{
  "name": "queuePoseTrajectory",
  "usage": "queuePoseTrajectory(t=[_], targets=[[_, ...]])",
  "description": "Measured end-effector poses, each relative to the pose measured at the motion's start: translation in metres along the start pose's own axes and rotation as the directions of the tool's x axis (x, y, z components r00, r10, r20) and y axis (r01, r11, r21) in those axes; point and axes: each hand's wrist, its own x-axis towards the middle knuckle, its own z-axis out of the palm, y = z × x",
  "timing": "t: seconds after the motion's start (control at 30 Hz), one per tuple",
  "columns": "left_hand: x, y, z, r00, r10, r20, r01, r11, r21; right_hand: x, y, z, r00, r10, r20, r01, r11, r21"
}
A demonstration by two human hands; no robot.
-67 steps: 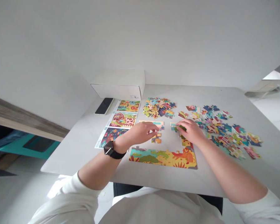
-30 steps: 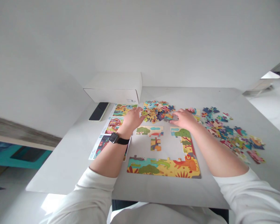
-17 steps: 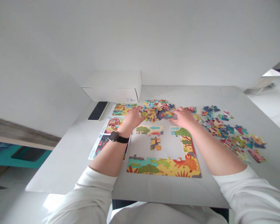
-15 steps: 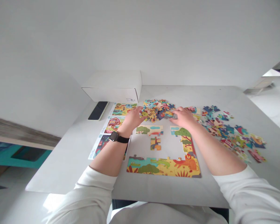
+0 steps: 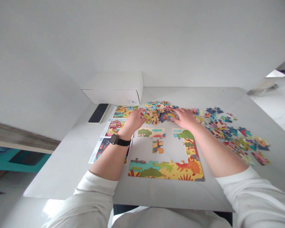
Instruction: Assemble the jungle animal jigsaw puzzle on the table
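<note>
My left hand (image 5: 136, 119) rests at the left edge of a heap of jigsaw puzzle pieces (image 5: 158, 112), its thumb and fingers apart. At the heap's right edge is my right hand (image 5: 185, 118), fingers spread and touching pieces there; it grips none that I can see. Nearer to me lies a partly joined jigsaw puzzle (image 5: 166, 169) with crocodiles, a lion and trees along its bottom and right side. A joined strip with a tree (image 5: 144, 132) lies above the gap, and a small joined section (image 5: 158, 147) sits inside it.
More loose pieces (image 5: 230, 134) spread over the right of the white table (image 5: 68, 164). On the left, a picture sheet (image 5: 114, 126) lies partly under my left arm, beside a phone (image 5: 98, 113). A white box (image 5: 111, 95) stands behind them, against the wall.
My right hand has shifted slightly; the piece at its fingertips has come away from them and lies in the heap. My left hand stays nearly where it was.
</note>
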Motion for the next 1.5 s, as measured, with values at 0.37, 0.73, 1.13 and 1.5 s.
queuePoseTrajectory(t=[0.37,0.73,1.13,1.5], targets=[[0.004,-0.001,-0.006,0.996,-0.077,-0.037,0.077,0.997,-0.011,-0.001,0.007,0.004,0.992,0.124,-0.03,-0.126,0.991,-0.039],[0.002,0.003,-0.009,0.996,-0.082,-0.042,0.082,0.997,-0.012,0.001,-0.002,0.006,0.997,-0.066,0.031,0.065,0.997,0.05],[0.001,0.002,-0.011,0.994,-0.096,-0.052,0.096,0.995,0.011,0.001,0.001,0.009,0.999,-0.016,-0.029,0.016,1.0,0.003],[0.008,0.0,-0.02,0.969,-0.21,-0.133,0.176,0.958,-0.225,0.003,0.005,0.009,0.997,0.07,-0.034,-0.071,0.997,-0.008]])
